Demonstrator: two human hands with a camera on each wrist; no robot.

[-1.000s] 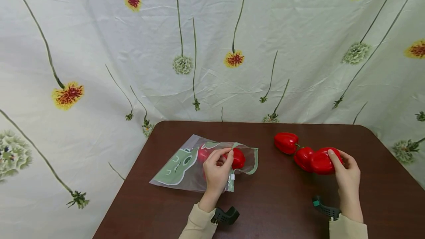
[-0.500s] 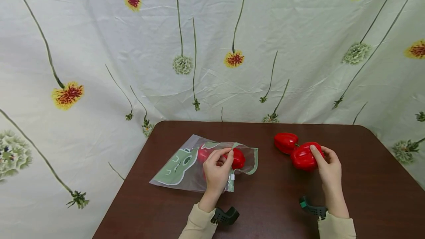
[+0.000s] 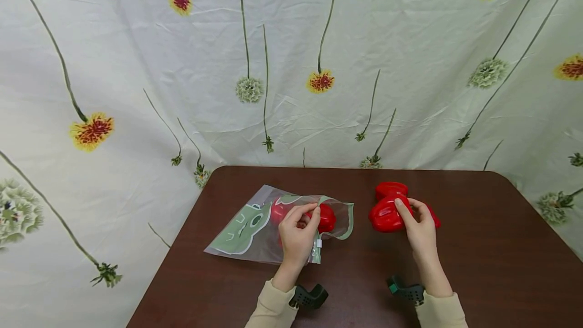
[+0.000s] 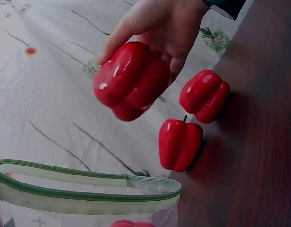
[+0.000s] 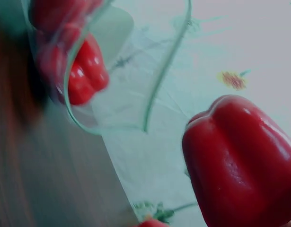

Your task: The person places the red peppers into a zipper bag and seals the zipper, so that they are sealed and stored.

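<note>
Pepper (image 3: 386, 215), one, red, right of centre in the head view, gripped by the right hand (image 3: 422, 229); two loose peppers (image 3: 391, 189) lie above and right of it on one table (image 3: 360, 282). Lower centre: one bag (image 3: 239, 232), rim pinched by the left hand (image 3: 298, 234), containing at least two bagged peppers (image 3: 327, 218).

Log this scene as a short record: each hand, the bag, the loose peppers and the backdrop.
Left hand: pinches the zip bag by its green edge
Right hand: holds a red bell pepper outside the bag
Bag: mouth open, bagged bell peppers inside, exact count unclear
Loose: two other bell peppers on the table
Backdrop: flower-print cloth
</note>
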